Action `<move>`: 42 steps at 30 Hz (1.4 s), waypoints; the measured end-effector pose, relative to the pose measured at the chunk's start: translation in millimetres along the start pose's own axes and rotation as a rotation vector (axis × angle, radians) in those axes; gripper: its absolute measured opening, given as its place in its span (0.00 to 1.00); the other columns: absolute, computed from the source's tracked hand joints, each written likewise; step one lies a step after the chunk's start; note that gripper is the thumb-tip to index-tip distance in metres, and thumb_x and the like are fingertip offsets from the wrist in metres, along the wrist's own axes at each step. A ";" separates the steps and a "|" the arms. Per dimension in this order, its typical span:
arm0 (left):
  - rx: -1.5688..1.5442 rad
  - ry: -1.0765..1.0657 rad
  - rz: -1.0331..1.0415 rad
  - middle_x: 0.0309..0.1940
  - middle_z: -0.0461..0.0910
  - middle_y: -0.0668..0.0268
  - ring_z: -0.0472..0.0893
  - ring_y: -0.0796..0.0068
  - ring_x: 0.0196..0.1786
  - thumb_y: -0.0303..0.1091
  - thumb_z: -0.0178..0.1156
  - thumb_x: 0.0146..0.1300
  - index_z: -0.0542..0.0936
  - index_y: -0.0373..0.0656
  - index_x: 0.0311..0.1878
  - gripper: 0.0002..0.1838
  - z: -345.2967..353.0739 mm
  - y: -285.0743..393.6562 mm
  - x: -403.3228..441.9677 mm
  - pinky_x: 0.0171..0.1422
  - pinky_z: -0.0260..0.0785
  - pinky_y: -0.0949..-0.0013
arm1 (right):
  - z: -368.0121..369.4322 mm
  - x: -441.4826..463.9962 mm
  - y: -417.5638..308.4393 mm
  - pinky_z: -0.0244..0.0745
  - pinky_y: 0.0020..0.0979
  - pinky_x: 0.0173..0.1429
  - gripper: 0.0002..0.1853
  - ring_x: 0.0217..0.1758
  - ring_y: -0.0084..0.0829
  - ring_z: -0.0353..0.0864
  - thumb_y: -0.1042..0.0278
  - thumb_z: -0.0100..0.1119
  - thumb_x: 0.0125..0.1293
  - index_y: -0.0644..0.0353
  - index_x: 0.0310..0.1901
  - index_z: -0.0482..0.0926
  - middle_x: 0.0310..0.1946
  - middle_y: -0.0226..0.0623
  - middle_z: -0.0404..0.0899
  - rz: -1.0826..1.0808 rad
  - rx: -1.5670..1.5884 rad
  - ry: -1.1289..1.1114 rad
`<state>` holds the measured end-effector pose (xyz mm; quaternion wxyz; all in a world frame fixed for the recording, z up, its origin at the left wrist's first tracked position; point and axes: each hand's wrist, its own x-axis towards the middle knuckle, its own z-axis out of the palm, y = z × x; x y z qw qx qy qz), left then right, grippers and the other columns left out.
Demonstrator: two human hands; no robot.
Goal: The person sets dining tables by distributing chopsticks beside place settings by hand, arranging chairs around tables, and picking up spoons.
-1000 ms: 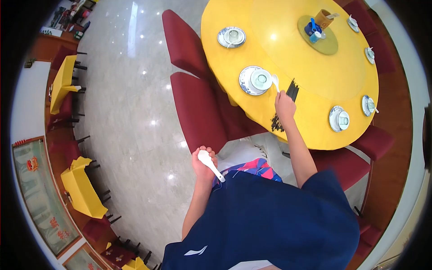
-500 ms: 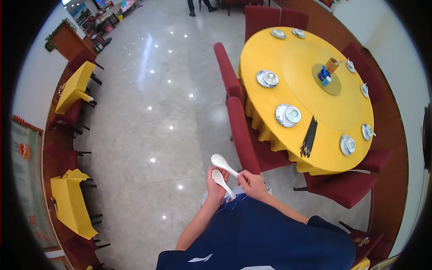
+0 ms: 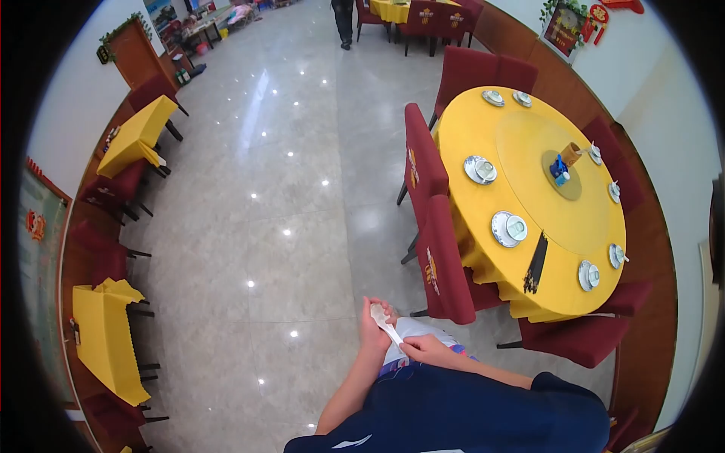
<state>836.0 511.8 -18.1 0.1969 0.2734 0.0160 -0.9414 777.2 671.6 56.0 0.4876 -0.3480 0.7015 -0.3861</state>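
My left hand (image 3: 373, 332) is closed around the bowl end of white soup spoons (image 3: 387, 325), low in the middle of the view in front of my body. They overlap so closely that I cannot separate their outlines. At the handle end, the fingers of my right hand (image 3: 428, 350) pinch the spoons from the right. Both hands are close together, above my lap and the grey floor.
To the right stands a round table with a yellow cloth (image 3: 483, 249), place settings such as a plate with a cup (image 3: 510, 228), and black chopsticks (image 3: 536, 264). Red chairs (image 3: 445, 260) surround it. Smaller yellow-covered tables (image 3: 106, 340) line the left wall. A person's legs (image 3: 343, 23) show far off.
The spoon in my right hand has come down onto the one in my left. My view has tilted up, so the tables and chairs sit lower. The distant person's legs have shifted.
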 end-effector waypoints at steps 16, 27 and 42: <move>0.131 -0.031 -0.286 0.30 0.69 0.69 0.67 0.79 0.27 0.45 0.52 0.72 0.71 0.49 0.34 0.13 55.2 52.6 100.9 0.18 0.55 0.80 | -59.2 131.5 16.3 0.64 0.27 0.33 0.19 0.27 0.18 0.68 0.51 0.54 0.72 0.60 0.34 0.79 0.22 0.28 0.72 -0.080 0.175 -0.213; 0.226 -0.002 -0.430 0.26 0.64 0.69 0.64 0.79 0.23 0.46 0.50 0.74 0.74 0.49 0.41 0.12 127.2 128.2 216.6 0.16 0.55 0.80 | -112.7 235.5 -21.5 0.71 0.27 0.35 0.15 0.28 0.19 0.74 0.54 0.54 0.72 0.58 0.41 0.81 0.26 0.29 0.78 -0.099 0.222 0.037; 0.188 -0.299 -0.701 0.39 0.78 0.62 0.71 0.78 0.28 0.49 0.50 0.72 0.77 0.50 0.44 0.14 205.9 172.2 439.6 0.16 0.59 0.77 | -465.3 304.7 178.4 0.70 0.28 0.20 0.24 0.16 0.29 0.77 0.45 0.53 0.67 0.59 0.48 0.78 0.26 0.41 0.82 0.695 0.033 1.414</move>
